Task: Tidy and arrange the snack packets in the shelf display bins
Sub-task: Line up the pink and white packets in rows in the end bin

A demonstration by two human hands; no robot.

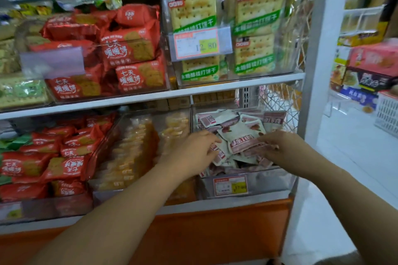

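Lower right of the frame: both of your hands work inside the clear display bin [271, 180] on the lower shelf, which holds a loose heap of white-and-maroon snack packets [228, 120].

Your left hand [193, 149] reaches in from the lower left. Its thumb and curled fingers close on a tilted packet [219, 154] at the left edge of the heap.

Your right hand [284, 148] reaches in from the lower right. Its fingertips pinch the maroon end of the top packet [243, 137], which lies face up on the heap between the two hands.

A red-bordered price label [230, 186] sits on the front wall of this bin.

Centre of the frame: the neighbouring bin holds rows of orange packets [131, 153], standing on edge.

Left of the frame: red biscuit packets [64, 166] fill the bins on the lower and the upper level.

Upper right: green-banded cracker packs [193, 8] stand upright in a clear bin above the white shelf edge [237, 84], with a price tag [198, 44] reading 12.80 on the front.

Bottom: an orange base panel [215, 232] runs below the shelf.

Far right edge: a white slotted basket [387, 114] stands on the floor.
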